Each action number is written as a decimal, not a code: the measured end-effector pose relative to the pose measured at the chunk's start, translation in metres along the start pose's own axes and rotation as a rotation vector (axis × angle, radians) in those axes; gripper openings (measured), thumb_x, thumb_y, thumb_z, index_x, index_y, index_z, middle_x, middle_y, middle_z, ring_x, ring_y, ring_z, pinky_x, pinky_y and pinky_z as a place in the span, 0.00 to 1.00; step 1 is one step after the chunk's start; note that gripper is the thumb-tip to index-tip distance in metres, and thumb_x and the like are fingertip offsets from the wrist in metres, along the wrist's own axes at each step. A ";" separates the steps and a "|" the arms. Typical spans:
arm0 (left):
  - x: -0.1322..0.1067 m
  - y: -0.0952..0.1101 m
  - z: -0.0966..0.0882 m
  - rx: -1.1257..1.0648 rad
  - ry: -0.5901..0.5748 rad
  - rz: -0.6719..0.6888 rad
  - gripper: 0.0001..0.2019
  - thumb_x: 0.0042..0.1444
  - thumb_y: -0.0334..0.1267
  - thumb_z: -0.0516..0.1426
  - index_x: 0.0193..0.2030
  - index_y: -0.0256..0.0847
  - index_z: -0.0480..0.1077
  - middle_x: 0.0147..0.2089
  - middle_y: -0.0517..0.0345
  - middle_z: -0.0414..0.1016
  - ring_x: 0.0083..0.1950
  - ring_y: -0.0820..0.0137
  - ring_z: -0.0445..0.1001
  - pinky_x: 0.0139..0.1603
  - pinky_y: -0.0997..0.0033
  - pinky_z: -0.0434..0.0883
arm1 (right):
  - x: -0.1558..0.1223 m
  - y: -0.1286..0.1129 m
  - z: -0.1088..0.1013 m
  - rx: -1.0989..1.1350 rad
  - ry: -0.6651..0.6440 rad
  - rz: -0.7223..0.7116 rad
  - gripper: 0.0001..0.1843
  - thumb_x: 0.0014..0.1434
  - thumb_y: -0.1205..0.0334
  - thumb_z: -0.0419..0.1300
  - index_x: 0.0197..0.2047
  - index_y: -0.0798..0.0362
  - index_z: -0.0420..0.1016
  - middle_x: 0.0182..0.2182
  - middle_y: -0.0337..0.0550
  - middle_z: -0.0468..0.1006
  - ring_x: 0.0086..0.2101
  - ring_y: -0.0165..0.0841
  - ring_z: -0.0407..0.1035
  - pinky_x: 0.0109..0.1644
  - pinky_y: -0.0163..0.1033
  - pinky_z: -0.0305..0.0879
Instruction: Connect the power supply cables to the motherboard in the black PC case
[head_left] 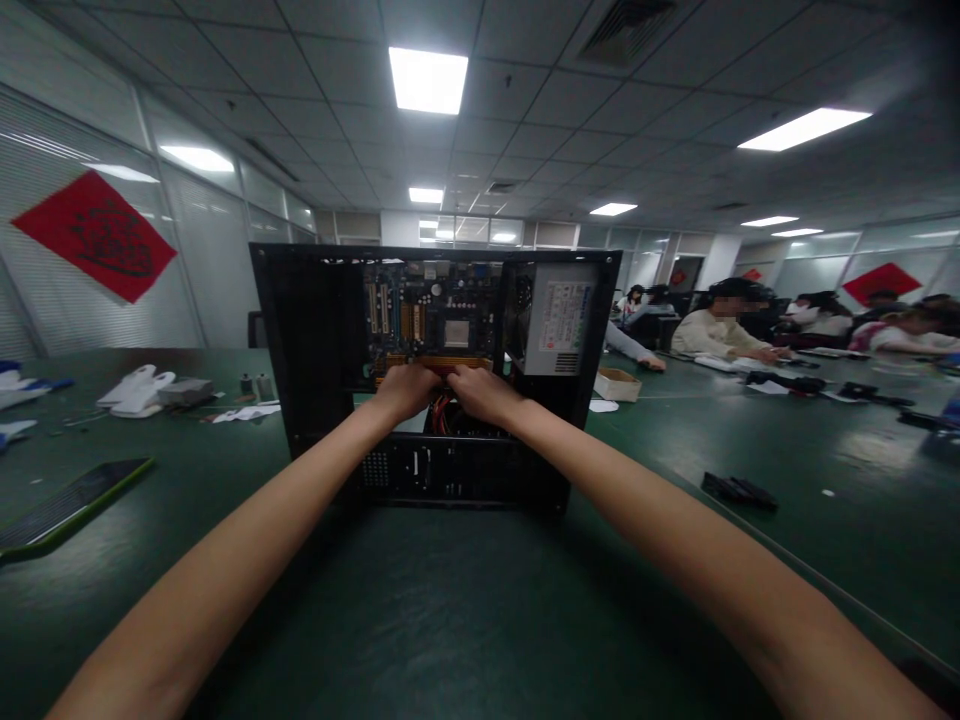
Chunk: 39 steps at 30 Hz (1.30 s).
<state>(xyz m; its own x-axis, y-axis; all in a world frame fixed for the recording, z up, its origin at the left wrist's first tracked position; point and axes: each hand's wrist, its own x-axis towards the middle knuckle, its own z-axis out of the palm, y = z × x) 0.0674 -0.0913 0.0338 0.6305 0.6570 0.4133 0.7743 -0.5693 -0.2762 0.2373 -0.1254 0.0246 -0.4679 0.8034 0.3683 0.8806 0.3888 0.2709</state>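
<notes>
A black computer case stands open on the green table, its inside facing me. Inside are a motherboard with a bare square processor and a silver power supply at the upper right. My left hand and my right hand meet at the orange memory slots along the motherboard's lower edge. The fingers of both are closed and pressed down there; whatever lies under the fingertips is hidden. Red cables hang just below, between the two hands.
To the left lie a green-edged tray-like object, a white plastic bag and a grey box. At right are a small open carton and a black part. Other people sit along the tables behind.
</notes>
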 end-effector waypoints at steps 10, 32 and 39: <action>0.001 -0.001 0.002 -0.013 -0.009 -0.008 0.14 0.63 0.40 0.54 0.48 0.46 0.80 0.50 0.47 0.80 0.51 0.53 0.78 0.48 0.59 0.72 | -0.001 -0.003 0.002 0.009 0.007 0.037 0.16 0.66 0.72 0.47 0.52 0.59 0.71 0.51 0.58 0.73 0.48 0.43 0.72 0.51 0.43 0.68; 0.002 -0.005 0.009 -0.196 -0.063 -0.136 0.16 0.63 0.45 0.52 0.49 0.53 0.80 0.47 0.53 0.82 0.49 0.57 0.79 0.45 0.65 0.73 | 0.006 0.001 0.007 0.005 -0.009 0.021 0.18 0.63 0.74 0.50 0.54 0.60 0.70 0.53 0.59 0.72 0.51 0.44 0.71 0.54 0.43 0.67; 0.004 -0.002 0.007 -0.139 -0.043 -0.115 0.17 0.63 0.44 0.51 0.48 0.50 0.80 0.47 0.50 0.82 0.49 0.55 0.79 0.44 0.63 0.73 | 0.005 0.002 0.007 0.008 -0.011 0.024 0.17 0.66 0.72 0.48 0.54 0.60 0.70 0.52 0.60 0.72 0.49 0.43 0.72 0.53 0.44 0.67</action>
<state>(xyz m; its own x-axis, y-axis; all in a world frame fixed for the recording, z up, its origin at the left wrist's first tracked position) 0.0683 -0.0838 0.0296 0.5422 0.7404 0.3972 0.8284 -0.5502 -0.1052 0.2370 -0.1180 0.0206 -0.4458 0.8176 0.3644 0.8922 0.3727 0.2551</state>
